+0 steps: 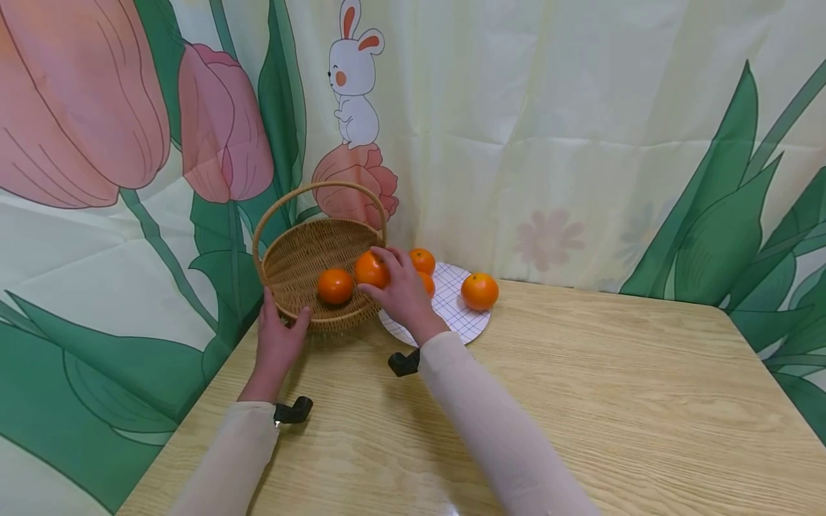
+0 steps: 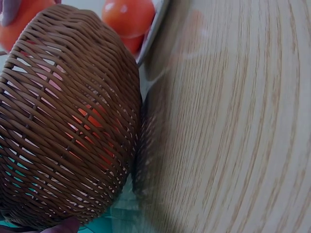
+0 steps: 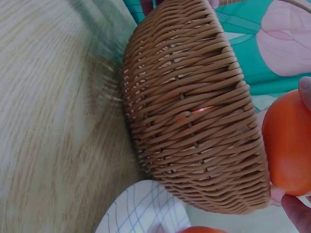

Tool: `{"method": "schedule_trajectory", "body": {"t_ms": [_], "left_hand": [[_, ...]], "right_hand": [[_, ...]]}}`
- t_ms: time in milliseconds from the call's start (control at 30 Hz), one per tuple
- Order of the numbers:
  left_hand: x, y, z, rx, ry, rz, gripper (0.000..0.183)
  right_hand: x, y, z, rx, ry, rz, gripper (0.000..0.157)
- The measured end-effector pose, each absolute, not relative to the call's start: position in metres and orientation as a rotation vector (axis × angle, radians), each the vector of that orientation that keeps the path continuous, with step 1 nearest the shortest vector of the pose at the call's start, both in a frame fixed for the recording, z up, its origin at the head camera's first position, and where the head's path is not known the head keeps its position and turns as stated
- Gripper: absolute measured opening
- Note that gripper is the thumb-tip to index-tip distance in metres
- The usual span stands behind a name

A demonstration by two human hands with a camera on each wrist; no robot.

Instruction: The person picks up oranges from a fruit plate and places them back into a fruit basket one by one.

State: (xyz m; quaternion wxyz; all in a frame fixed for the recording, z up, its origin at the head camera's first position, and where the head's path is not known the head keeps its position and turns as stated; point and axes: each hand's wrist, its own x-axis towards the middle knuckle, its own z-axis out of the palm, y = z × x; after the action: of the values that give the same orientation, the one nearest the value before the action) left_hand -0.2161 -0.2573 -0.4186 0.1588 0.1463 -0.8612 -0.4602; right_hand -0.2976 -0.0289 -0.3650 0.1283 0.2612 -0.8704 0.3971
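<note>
A brown wicker basket (image 1: pixel 316 240) with an arched handle stands at the back left of the table, its mouth towards me. My left hand (image 1: pixel 279 344) grips its near left rim, thumb and fingers spread along the edge. One orange (image 1: pixel 335 287) lies inside. With thumb and fingers, my right hand (image 1: pixel 405 290) holds another orange (image 1: pixel 371 269) at the basket's right rim; in the right wrist view this held orange (image 3: pixel 289 145) is just past the wicker edge. Behind the right hand are two partly hidden oranges (image 1: pixel 422 261) on a plate.
The white plate (image 1: pixel 461 326) with a blue grid pattern sits right of the basket, and an orange (image 1: pixel 480 292) rests at its right edge. A wood-grain table (image 1: pixel 613 387) extends to the right. A printed curtain (image 1: pixel 581 143) hangs behind and to the left.
</note>
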Motion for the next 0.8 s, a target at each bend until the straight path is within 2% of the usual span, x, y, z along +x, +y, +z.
{"method": "schedule_trajectory", "body": {"t_ms": [800], "left_hand": [[-0.216,-0.256,-0.418,0.44,-2.466,-1.305,0.095]], "right_hand": [[-0.297,-0.053,-0.372,0.813,-2.593,1.082,0.065]]}}
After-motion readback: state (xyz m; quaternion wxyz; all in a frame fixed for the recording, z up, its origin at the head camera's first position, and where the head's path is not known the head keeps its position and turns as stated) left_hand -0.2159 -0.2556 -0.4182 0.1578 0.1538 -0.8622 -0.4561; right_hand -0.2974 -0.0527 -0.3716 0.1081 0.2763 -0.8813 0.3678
